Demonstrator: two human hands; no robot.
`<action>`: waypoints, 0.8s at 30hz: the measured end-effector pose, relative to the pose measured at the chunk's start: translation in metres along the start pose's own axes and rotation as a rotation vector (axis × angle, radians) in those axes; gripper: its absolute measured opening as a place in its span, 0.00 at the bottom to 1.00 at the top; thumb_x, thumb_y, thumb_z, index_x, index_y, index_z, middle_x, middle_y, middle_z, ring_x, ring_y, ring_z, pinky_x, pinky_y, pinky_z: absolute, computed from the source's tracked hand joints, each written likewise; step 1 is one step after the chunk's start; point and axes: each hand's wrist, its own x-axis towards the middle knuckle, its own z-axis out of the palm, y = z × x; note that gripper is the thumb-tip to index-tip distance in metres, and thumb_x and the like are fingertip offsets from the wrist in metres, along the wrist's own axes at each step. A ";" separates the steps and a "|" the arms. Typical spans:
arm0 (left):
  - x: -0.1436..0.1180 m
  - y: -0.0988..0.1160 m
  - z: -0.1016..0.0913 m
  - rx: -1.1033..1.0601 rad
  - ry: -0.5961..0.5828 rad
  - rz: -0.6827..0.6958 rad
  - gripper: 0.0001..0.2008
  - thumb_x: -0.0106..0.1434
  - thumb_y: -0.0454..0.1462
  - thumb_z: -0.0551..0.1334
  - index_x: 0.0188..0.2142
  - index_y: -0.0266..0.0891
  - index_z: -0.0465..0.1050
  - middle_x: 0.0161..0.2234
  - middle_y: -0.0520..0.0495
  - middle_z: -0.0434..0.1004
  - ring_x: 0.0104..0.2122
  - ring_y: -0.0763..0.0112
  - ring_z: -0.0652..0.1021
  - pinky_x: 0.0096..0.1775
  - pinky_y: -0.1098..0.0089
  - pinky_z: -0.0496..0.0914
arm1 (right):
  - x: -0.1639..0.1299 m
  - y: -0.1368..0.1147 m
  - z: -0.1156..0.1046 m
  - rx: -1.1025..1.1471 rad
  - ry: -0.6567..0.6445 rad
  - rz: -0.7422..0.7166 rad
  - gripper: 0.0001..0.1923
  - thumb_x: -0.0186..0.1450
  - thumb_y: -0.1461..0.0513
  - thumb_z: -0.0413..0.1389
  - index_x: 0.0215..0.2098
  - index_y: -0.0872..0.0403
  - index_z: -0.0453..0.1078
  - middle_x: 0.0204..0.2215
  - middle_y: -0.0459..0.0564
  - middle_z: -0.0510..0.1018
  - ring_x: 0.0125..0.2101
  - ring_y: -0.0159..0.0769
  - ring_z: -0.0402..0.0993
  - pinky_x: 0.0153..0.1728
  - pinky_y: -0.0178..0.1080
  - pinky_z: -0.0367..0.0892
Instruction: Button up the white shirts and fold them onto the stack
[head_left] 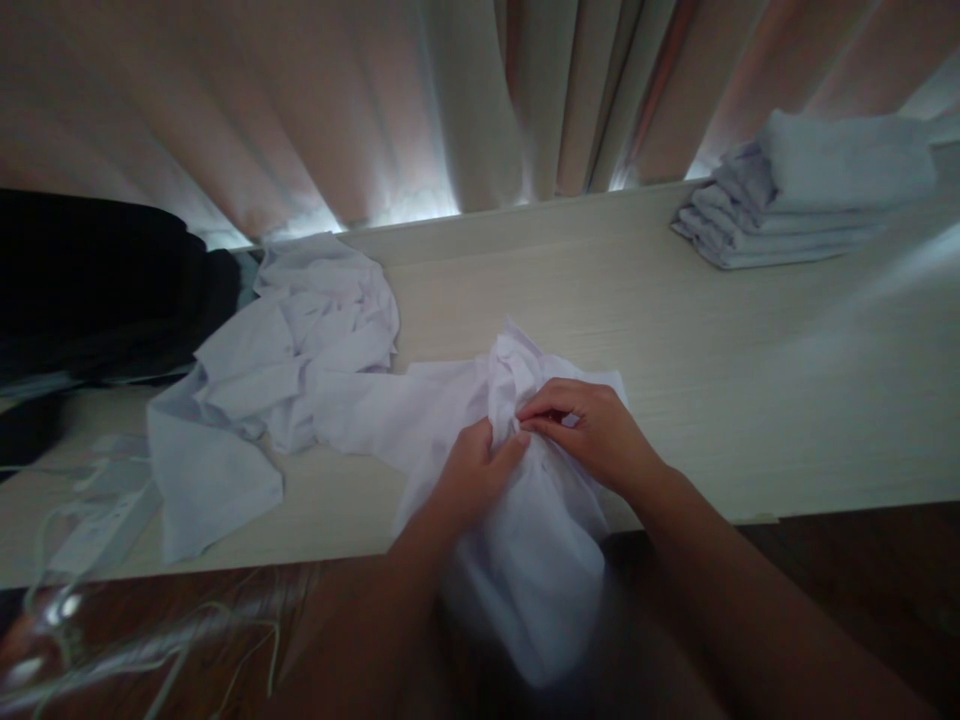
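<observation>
A white shirt [540, 540] lies rumpled over the front edge of the table, its lower part hanging down and blurred. My left hand [480, 465] is closed on the bunched cloth, with the thumb on top and the other fingers partly hidden under the folds. From the right, my right hand [581, 420] pinches the same cloth between thumb and fingertips, close to the left thumb. Whatever small part lies between those fingertips is too small to make out. A fold of the shirt stands up just beyond both hands.
A crumpled heap of white cloth [315, 330] touches the shirt on the left. Folded white cloths [810, 215] are stacked at the back right. A black bag-like object [97, 290], a white power strip [105, 525] and cables are at left. Curtains [360, 100] hang behind the pale table [750, 400].
</observation>
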 end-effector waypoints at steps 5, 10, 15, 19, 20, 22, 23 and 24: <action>0.000 0.001 0.002 0.028 -0.067 0.048 0.16 0.67 0.46 0.56 0.35 0.38 0.75 0.32 0.46 0.78 0.34 0.63 0.75 0.37 0.67 0.67 | 0.000 0.005 0.000 0.037 -0.006 0.024 0.05 0.63 0.66 0.62 0.34 0.51 0.80 0.34 0.45 0.82 0.36 0.34 0.76 0.40 0.36 0.67; 0.002 -0.001 0.005 0.114 -0.142 0.049 0.19 0.70 0.45 0.49 0.36 0.36 0.73 0.33 0.45 0.78 0.36 0.63 0.75 0.41 0.64 0.68 | -0.001 0.016 0.001 0.112 -0.053 0.129 0.03 0.62 0.65 0.63 0.33 0.51 0.79 0.32 0.45 0.81 0.34 0.34 0.76 0.37 0.36 0.67; 0.000 -0.002 0.008 0.056 -0.201 0.081 0.19 0.71 0.46 0.48 0.39 0.37 0.71 0.35 0.44 0.77 0.38 0.62 0.76 0.43 0.64 0.67 | -0.002 0.021 0.001 0.194 -0.112 0.204 0.02 0.62 0.64 0.62 0.34 0.52 0.78 0.31 0.45 0.81 0.32 0.34 0.75 0.36 0.37 0.67; -0.002 -0.002 0.008 0.124 -0.200 0.050 0.20 0.71 0.48 0.48 0.37 0.37 0.71 0.35 0.44 0.77 0.37 0.62 0.75 0.41 0.64 0.67 | -0.002 0.019 0.000 0.211 -0.142 0.224 0.02 0.62 0.63 0.61 0.34 0.52 0.77 0.31 0.46 0.80 0.33 0.35 0.75 0.36 0.37 0.67; -0.002 -0.003 0.008 0.148 -0.199 0.043 0.20 0.71 0.48 0.49 0.37 0.37 0.71 0.34 0.44 0.77 0.35 0.63 0.75 0.39 0.65 0.66 | -0.001 0.019 0.000 0.209 -0.157 0.225 0.02 0.62 0.63 0.61 0.33 0.52 0.77 0.31 0.46 0.80 0.32 0.35 0.74 0.36 0.37 0.67; -0.001 -0.003 0.009 0.172 -0.203 0.046 0.19 0.71 0.47 0.49 0.36 0.37 0.70 0.33 0.45 0.77 0.35 0.64 0.75 0.38 0.65 0.66 | -0.001 0.018 -0.001 0.201 -0.186 0.222 0.02 0.62 0.63 0.60 0.33 0.52 0.76 0.30 0.46 0.79 0.32 0.35 0.74 0.35 0.37 0.67; -0.001 -0.004 0.009 0.177 -0.206 0.055 0.18 0.71 0.46 0.49 0.36 0.37 0.70 0.34 0.45 0.77 0.35 0.64 0.75 0.38 0.66 0.66 | -0.001 0.019 -0.001 0.195 -0.196 0.220 0.02 0.63 0.63 0.60 0.32 0.52 0.76 0.30 0.46 0.79 0.32 0.35 0.74 0.35 0.37 0.67; 0.000 -0.004 0.009 0.182 -0.212 0.064 0.17 0.71 0.44 0.48 0.36 0.37 0.71 0.34 0.45 0.77 0.35 0.64 0.75 0.39 0.66 0.66 | -0.001 0.019 0.000 0.191 -0.199 0.220 0.02 0.63 0.63 0.60 0.32 0.52 0.75 0.29 0.46 0.78 0.31 0.35 0.74 0.34 0.37 0.67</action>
